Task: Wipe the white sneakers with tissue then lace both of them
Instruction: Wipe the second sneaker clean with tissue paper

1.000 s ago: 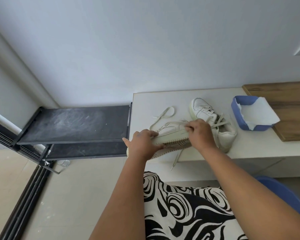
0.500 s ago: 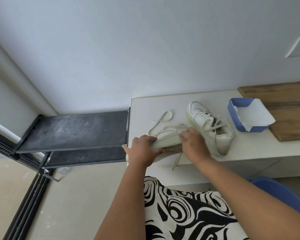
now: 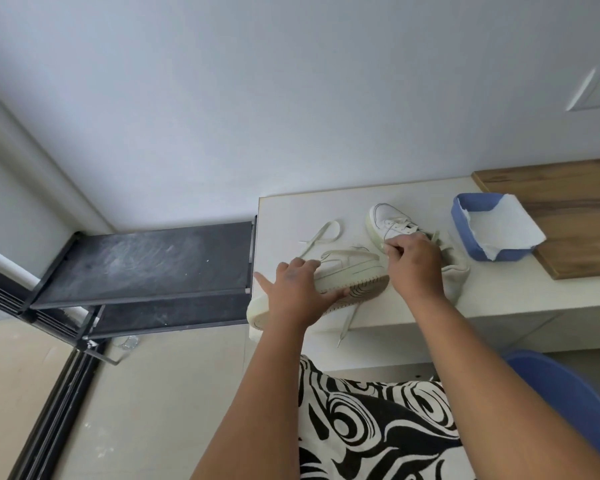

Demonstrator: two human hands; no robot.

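At the desk's [image 3: 278,216] front-left corner, left hand [image 3: 297,292] fingers [image 3: 309,264] wrap the tipped sneaker [image 3: 347,271]; right hand [image 3: 414,265] fingers [image 3: 394,249] pinch its lace [image 3: 364,252].

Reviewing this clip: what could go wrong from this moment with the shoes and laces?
The tipped sneaker overhangs the table edge, steadied only by the left hand; it could slip off. A lace end dangles over the front edge and may snag or pull out. The right hand pulls lace close to the second sneaker, so the two shoes' laces could tangle.
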